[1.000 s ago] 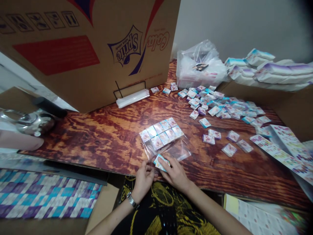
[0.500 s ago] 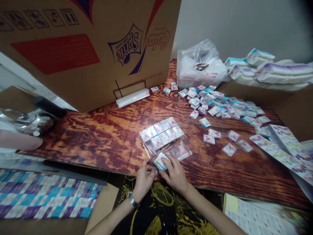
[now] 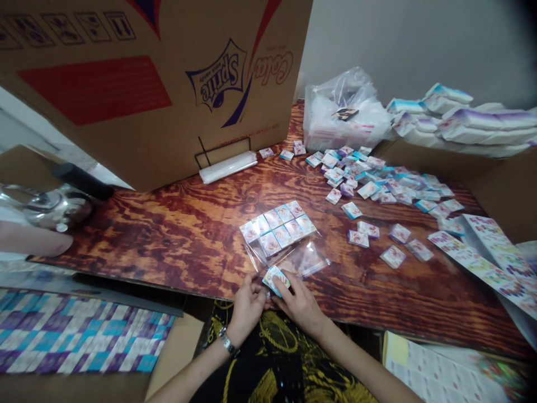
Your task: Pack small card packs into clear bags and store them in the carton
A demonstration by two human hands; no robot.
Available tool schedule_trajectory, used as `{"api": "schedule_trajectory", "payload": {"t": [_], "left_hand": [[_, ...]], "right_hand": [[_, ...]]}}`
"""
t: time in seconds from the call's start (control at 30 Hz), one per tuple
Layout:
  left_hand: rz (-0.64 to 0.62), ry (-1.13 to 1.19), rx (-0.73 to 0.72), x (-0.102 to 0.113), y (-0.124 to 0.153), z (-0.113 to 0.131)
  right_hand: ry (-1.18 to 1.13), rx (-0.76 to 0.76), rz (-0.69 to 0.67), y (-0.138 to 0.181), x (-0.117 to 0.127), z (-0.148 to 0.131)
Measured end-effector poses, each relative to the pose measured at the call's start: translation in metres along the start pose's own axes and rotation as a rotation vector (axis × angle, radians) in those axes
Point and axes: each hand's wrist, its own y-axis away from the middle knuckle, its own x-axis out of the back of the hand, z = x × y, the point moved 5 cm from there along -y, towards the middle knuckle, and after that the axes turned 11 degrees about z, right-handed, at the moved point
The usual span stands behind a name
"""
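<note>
My right hand (image 3: 305, 302) is closed on a small printed box (image 3: 274, 279) with light-blue edges, its fingers lying over the top. Close beside it, my left hand (image 3: 248, 305) has its fingers curled together near the box's lower left corner; what they pinch is mostly hidden. Just beyond both hands lies a clear plastic bag (image 3: 308, 258), flat on the table. Several small boxes (image 3: 282, 230) with pink, purple and blue print sit in rows in its far part. The bag's near edge reaches the fingers.
A loose heap of similar boxes (image 3: 377, 179) spreads over the wooden table (image 3: 176, 240) at right. Behind stand a large carton (image 3: 138, 101) and a plastic sack (image 3: 346, 120). Flat clear sleeves (image 3: 229, 167) lie by the carton. Printed card strips (image 3: 486, 252) are at far right.
The small box in my right hand has shifted and turned slightly to the left. My left hand stays in nearly the same place, and the bag with its rows has not moved.
</note>
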Motion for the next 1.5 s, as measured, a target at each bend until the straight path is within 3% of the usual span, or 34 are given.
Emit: {"api": "schedule_trajectory", "payload": {"t": [0.17,0.53,0.77,0.87,1.27,1.5], "left_hand": [[0.000,-0.015,0.007,0.000,0.002,0.005],[0.017,-0.028,-0.022,0.002,-0.004,-0.003],[0.021,-0.048,-0.040,0.003,-0.004,-0.002],[0.043,-0.059,-0.062,0.005,-0.002,0.003],[0.113,-0.112,-0.145,0.010,0.003,0.012],[0.118,-0.140,-0.172,0.009,0.003,0.017]], "right_hand": [[-0.047,0.034,-0.005,-0.001,0.001,0.003],[-0.262,-0.067,-0.074,-0.012,0.006,0.011],[-0.130,0.004,-0.001,-0.006,0.002,0.005],[-0.157,-0.036,0.010,-0.009,0.004,0.006],[-0.071,-0.105,-0.201,-0.044,0.006,0.001],[-0.076,-0.043,-0.082,-0.046,0.005,0.000]]}}
